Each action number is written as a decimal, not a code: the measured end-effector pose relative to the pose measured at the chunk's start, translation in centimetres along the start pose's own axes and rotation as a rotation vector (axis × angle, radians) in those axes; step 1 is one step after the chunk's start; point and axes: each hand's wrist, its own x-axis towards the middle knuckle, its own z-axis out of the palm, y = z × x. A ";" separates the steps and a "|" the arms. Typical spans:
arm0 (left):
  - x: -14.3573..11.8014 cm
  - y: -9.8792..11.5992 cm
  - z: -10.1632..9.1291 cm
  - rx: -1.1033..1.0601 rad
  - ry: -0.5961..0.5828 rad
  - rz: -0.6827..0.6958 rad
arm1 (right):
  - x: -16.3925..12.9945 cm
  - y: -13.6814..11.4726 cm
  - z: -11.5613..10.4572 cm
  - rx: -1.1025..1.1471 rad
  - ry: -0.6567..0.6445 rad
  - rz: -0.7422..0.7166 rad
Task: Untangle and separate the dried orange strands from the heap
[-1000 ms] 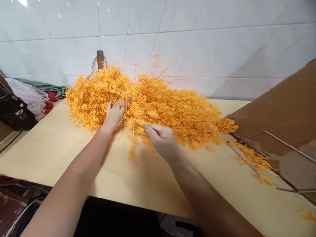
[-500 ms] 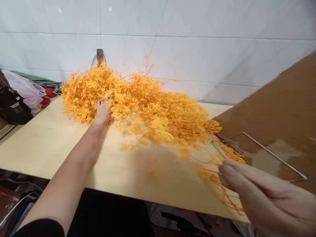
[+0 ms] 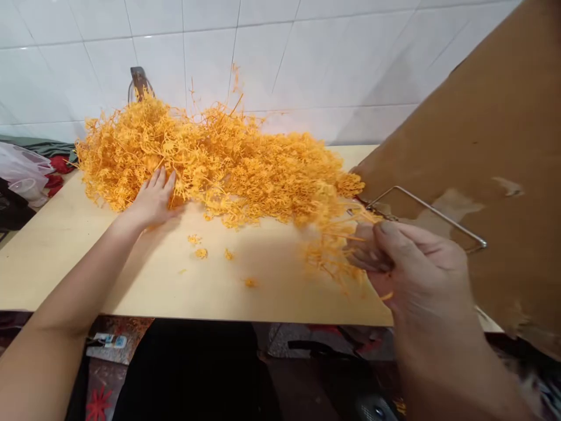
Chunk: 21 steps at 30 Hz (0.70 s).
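Head view showed the pile (image 3: pixel 197 155) of orange sprigs on the desk (image 3: pixel 272 301), before the tiled wall (image 3: pixel 333 64), sitting farther left in view than half a second earlier. The left hand (image 3: pixel 154 196) had its fingers spread against the pile's lower front; before, those fingertips were buried among the sprigs, whereas now they showed on top.

The right hand (image 3: pixel 412 260) had changed more. A second earlier it pinched at the pile's front middle; half a second earlier it was down at the lower right, trailing thin strands. Now it was higher, near the wire (image 3: pixel 438 216) and the brown board (image 3: pixel 495 158), thumb and fingers pinching a blurred bunch (image 3: pixel 331 251). Whether that bunch was free of the pile, I could not tell.

Several loose bits (image 3: pixel 201 253) lay apart on the desk between the hands, where blurred specks had shown half a second earlier.
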 end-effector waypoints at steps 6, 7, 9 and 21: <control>-7.4 2.9 -0.2 -0.136 -0.035 0.164 | 0.5 1.5 1.5 0.116 -0.109 0.083; -8.0 3.5 0.2 -0.163 -0.058 0.207 | 0.5 1.6 1.8 0.104 -0.133 0.076; -8.6 4.9 1.0 -0.192 -0.143 0.272 | 0.5 1.8 2.3 0.087 -0.183 0.056; -5.1 13.0 3.6 -0.401 -0.155 0.519 | 2.2 2.8 3.8 -0.052 -0.282 0.041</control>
